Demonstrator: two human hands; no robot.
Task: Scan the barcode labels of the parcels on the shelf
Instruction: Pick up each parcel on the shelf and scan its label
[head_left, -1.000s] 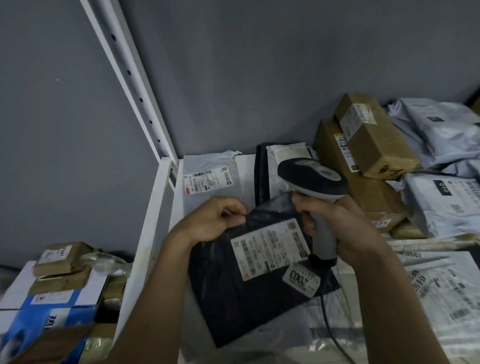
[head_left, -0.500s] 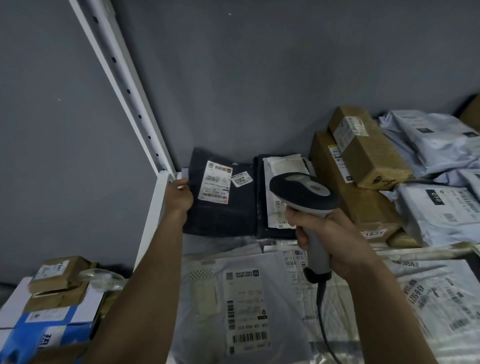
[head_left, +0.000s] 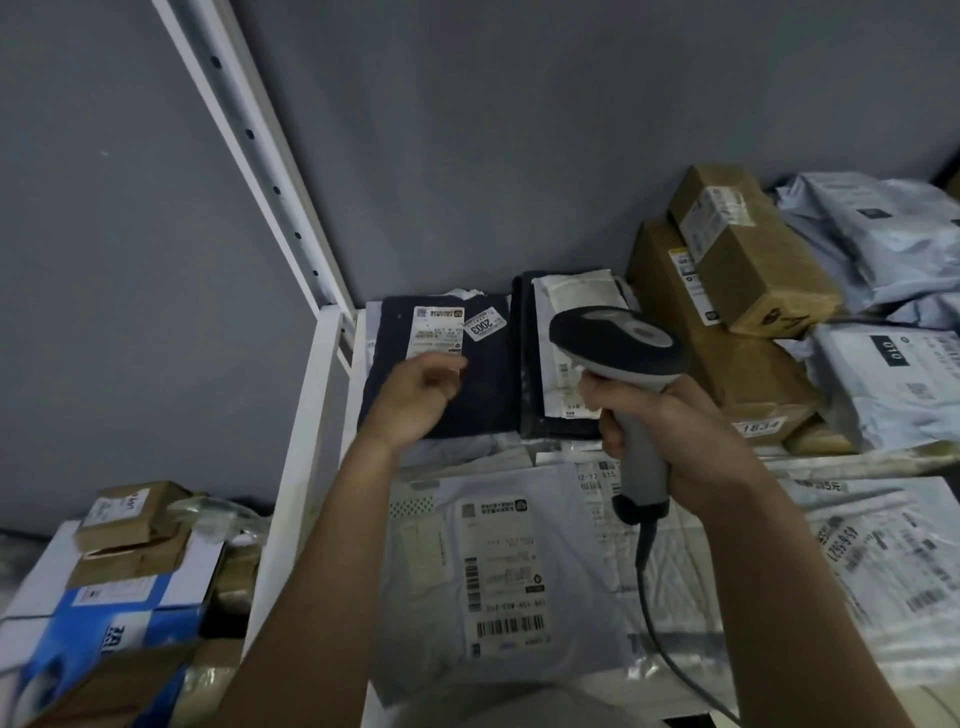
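Two hands are working over a shelf (head_left: 306, 415) of parcels.
Right hand (head_left: 670, 436) is clenching the barcode scanner (head_left: 618, 348) by its handle; left hand (head_left: 415, 400) is hovering, fingers relaxed and holding nothing, over the dark parcel (head_left: 488, 384) lying at eleven o'clock of the scanner, with a grey mailer (head_left: 498, 566) at six.
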